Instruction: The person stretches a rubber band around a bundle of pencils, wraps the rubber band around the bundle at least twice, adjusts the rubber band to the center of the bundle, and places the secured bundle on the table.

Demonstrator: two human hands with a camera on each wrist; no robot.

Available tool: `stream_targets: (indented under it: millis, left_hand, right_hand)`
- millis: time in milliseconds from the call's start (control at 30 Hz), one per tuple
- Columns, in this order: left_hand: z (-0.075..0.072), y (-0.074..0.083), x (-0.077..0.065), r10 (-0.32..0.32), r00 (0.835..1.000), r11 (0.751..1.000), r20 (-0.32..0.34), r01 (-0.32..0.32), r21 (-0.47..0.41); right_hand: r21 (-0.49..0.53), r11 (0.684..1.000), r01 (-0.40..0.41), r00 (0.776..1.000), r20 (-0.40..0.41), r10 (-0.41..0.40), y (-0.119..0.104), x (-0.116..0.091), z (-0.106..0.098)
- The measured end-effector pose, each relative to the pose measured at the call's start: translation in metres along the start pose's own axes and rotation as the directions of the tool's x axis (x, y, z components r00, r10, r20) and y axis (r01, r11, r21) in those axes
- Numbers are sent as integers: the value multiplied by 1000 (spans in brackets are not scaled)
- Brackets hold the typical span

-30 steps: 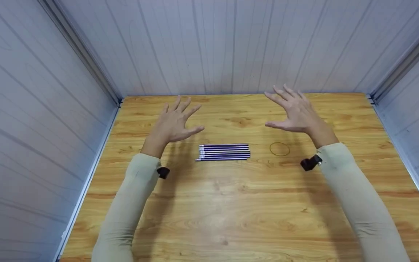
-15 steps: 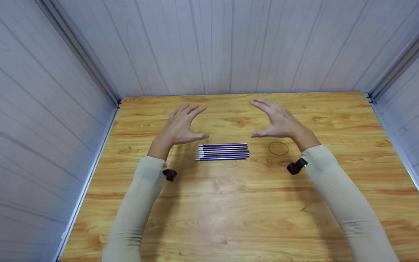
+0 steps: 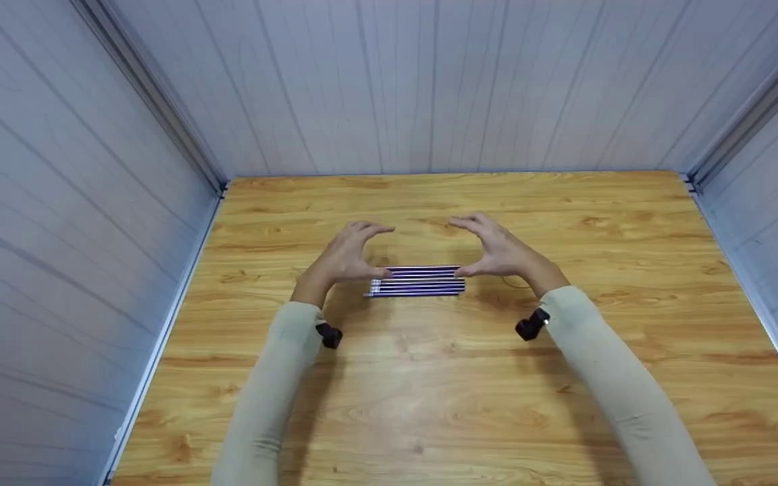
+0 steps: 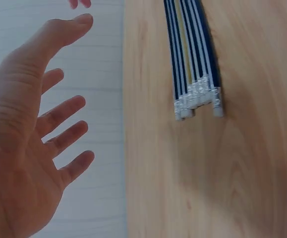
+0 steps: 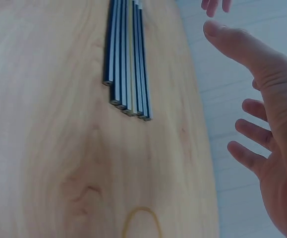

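Observation:
Several dark blue striped pencils [image 3: 419, 285] lie side by side on the wooden table; their eraser ends [image 4: 199, 94] point left, and their flat unsharpened ends [image 5: 128, 110] point right. Above the left end of the row hovers my left hand [image 3: 348, 256], thumb and fingers spread in a C shape, holding nothing. My right hand [image 3: 499, 253] mirrors it over the right end, also holding nothing. In the head view both thumbs overlap the row's far edge, while the wrist views show the hands apart from the pencils. A thin yellow rubber band [image 5: 142, 210] lies right of the pencils, partly hidden by my right hand in the head view.
The wooden table [image 3: 416, 391] is bounded by a pale back wall [image 3: 396, 88], a left wall [image 3: 58, 236] and a right wall [image 3: 774, 229]. A small black camera sits at each wrist.
Both hands have come inward and nearer the front, from beside the pencils to over the row's ends. Their fingers have bent from widely spread to C shapes. Pencils and rubber band stay put.

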State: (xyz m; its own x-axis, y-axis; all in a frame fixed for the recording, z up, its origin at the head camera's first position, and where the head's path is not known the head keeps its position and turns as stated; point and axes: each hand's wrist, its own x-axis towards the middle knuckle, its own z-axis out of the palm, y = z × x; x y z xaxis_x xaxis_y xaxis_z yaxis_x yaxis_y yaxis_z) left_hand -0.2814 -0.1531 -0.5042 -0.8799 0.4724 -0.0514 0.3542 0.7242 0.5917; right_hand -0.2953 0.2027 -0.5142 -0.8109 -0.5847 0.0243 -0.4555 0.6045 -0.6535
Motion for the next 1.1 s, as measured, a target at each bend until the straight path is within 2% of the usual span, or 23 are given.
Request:
stream_targets:
  millis: [133,267,500,667,800,867,967,1033,1100]
  left_hand:
    - [12,-5,0,-40,999,998,29,41,-43]
    - [23,-9,-1,-80,995,995,57,83,-47]
    - [43,-14,0,-101,991,994,88,103,-21]
    - [56,-17,-1,-120,987,993,104,120,8]
    - [61,-22,1,-99,990,995,100,97,25]
    - [68,-36,6,-50,996,998,75,47,36]
    - [75,-50,11,-6,999,998,49,4,61]
    - [75,-51,10,-4,999,998,49,1,61]
    - [69,-40,6,-34,997,998,68,31,48]
  right_hand:
    - [2,998,-55,997,46,55,3,0,13]
    - [-12,996,-85,992,92,85,4,1,23]
    - [-57,997,-46,991,123,52,6,3,40]
    - [-80,994,-76,987,133,87,6,2,51]
    - [-99,992,-80,987,129,92,5,3,56]
    - [-116,990,-79,987,128,94,5,4,58]
    - [-129,989,-78,987,131,95,6,5,59]
    - [-129,988,-80,986,138,98,6,5,59]
    - [-130,988,-78,985,143,96,5,6,60]
